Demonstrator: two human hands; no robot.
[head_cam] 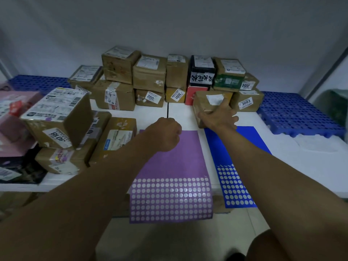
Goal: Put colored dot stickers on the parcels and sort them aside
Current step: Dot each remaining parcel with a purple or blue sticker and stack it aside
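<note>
My right hand [219, 114] grips the near corner of a brown cardboard parcel [204, 99] with a white label, at the front of a stack of parcels [150, 76] against the back wall. My left hand [166, 133] hovers as a closed fist over the far end of a purple sticker sheet [175, 166]; nothing shows in it. A blue sticker sheet [231, 178] lies to the right, under my right forearm. Both sheets show empty dot holes along their near ends.
A second pile of parcels [62, 125] fills the left of the white table [301, 166], with pink packages [13, 117] beyond it. Blue perforated pallets [297, 113] lie at the right and back left. The purple sheet overhangs the table's front edge.
</note>
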